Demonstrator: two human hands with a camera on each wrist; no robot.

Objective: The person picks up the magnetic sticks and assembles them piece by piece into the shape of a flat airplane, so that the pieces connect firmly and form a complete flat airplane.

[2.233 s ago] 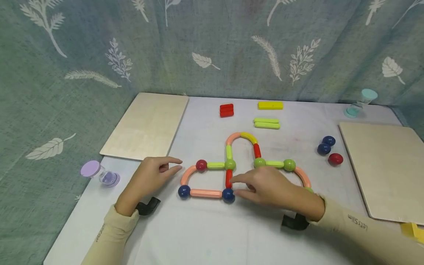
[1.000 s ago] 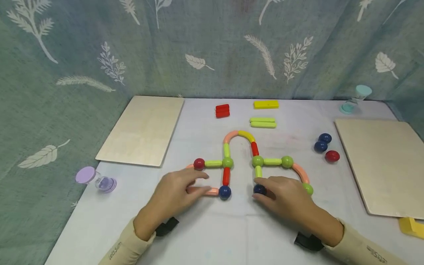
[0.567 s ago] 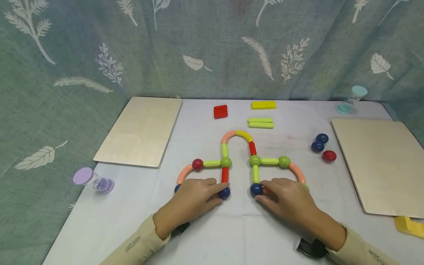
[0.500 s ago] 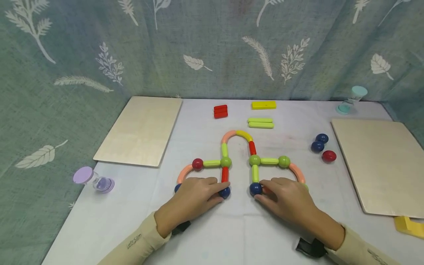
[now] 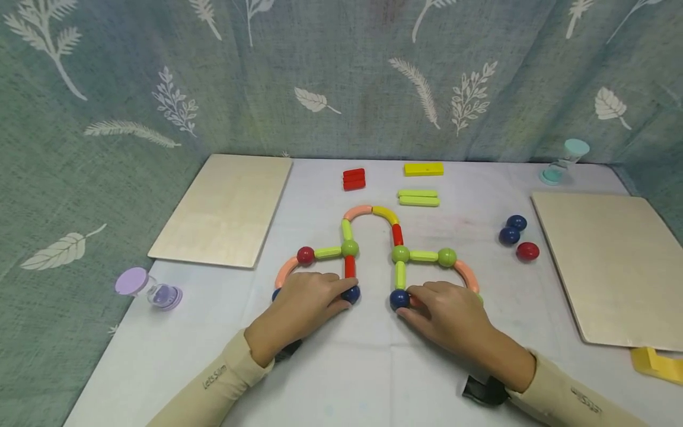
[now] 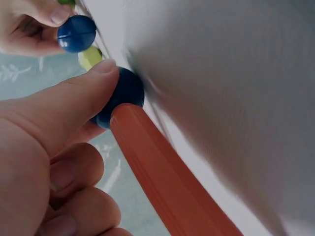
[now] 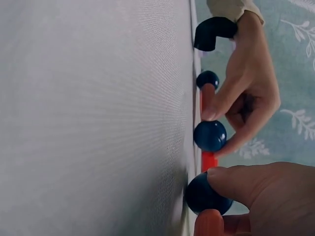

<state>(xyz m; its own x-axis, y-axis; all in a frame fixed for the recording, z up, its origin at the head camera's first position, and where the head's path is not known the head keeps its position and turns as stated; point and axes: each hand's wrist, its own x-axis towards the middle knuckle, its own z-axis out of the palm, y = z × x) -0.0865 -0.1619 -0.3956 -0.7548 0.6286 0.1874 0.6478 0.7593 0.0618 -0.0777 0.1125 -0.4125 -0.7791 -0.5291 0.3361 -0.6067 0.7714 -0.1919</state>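
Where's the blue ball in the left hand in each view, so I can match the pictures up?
Head: blue ball below centre, in the left hand.
Left wrist: blue ball above and left of centre.
Right wrist: blue ball right of centre.
Shared landmark: the second blue ball, in the right hand.

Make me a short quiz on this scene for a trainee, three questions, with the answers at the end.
1. What does the left hand pinch?
2. True or false: the joined red ball sits between a green rod and an orange arc.
3. How many loose balls lie beside the right board? a) two b) three c) five

Key:
1. A blue ball
2. True
3. b
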